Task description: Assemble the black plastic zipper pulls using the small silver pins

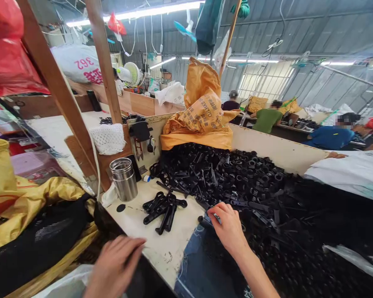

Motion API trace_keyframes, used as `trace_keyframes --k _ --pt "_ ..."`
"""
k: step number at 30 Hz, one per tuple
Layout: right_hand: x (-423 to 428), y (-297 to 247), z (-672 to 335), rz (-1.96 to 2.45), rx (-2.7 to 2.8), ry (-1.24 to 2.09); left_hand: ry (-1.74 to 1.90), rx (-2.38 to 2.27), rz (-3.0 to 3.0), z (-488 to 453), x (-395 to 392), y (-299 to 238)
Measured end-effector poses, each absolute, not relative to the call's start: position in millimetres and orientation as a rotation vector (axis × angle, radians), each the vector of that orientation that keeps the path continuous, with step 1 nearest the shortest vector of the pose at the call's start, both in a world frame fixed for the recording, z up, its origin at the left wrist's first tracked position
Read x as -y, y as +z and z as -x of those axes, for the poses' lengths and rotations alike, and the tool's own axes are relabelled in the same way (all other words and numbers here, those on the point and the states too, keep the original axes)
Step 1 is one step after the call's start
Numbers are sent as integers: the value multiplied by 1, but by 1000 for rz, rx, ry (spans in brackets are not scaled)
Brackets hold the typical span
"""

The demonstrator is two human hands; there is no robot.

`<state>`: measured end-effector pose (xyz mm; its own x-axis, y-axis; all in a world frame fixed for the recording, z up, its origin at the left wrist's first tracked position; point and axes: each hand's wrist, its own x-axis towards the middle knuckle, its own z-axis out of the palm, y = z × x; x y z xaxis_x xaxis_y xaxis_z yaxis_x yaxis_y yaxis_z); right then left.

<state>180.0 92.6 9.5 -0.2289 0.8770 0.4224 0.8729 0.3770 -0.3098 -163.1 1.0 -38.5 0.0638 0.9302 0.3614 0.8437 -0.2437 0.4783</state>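
Observation:
My right hand reaches over the near left edge of a heap of black plastic parts. Its thumb and forefinger are bent together on a black part, mostly hidden by the hand. Blurred by motion, my left hand hangs past the table's left edge with its fingers stretched out; nothing shows in it. Between the hands and farther back lies a small pile of black arm-shaped parts with ringed ends. A dark blue cloth lies beneath my right forearm.
A steel canister stands at the table's left corner near a wooden post. An orange woven sack rests behind the heap. Yellow sacking with black mesh is at left. Several people sit at benches farther back.

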Motion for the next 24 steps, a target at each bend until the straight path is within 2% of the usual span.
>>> trace_keyframes --k 5,11,17,24 --pt "-76 5 -167 1507 2165 54 651 -1694 -2709 64 -100 22" --pt "-10 6 -218 1650 1998 -42 516 -1562 -2783 46 -151 5" --pt "36 -11 -221 1572 2131 -68 505 -1508 -2725 49 -149 1" --pt "31 -21 -186 1545 2085 -5 535 -1352 -2524 38 -83 5"
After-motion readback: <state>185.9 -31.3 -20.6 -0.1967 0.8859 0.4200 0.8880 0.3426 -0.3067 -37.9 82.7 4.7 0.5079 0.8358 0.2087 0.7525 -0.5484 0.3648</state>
